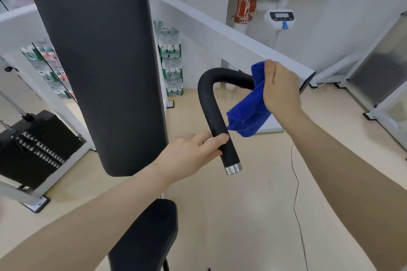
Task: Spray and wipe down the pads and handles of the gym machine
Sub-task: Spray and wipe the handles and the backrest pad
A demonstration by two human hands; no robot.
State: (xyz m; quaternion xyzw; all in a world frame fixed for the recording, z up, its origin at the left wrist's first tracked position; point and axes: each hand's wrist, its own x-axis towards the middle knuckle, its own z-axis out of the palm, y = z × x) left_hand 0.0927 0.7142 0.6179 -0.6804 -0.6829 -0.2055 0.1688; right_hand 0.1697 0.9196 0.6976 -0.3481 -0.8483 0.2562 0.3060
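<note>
No readable writing anywhere here: the green labels on the stacked water bottle packs [170, 57] beyond the left hand are too blurred to make out, and the small display on the white wall unit [280, 17] above the right hand shows nothing legible.

On to the handle [209, 103]: a black foam-covered tube bent in a hook, its curve up between the two hands, its straight end running down to a silver metal cap just below the left fingers. The right hand [280, 90] is clenched around the blue cloth [248, 112], wrapping it over the handle's upper horizontal run, with the cloth's loose folds hanging down below the fist. The left hand [193, 154] grips the lower straight section, fingers curled round it, and something small and white peeks out under those fingers; what it is I cannot tell.

Just left of the left hand stands the tall black back pad [99, 61], upright. Below the left forearm sits the black seat pad [149, 237]. Further left, the black weight stack [37, 145]. A thin white cable [297, 182] trails over the beige floor [253, 215] under the right forearm.
</note>
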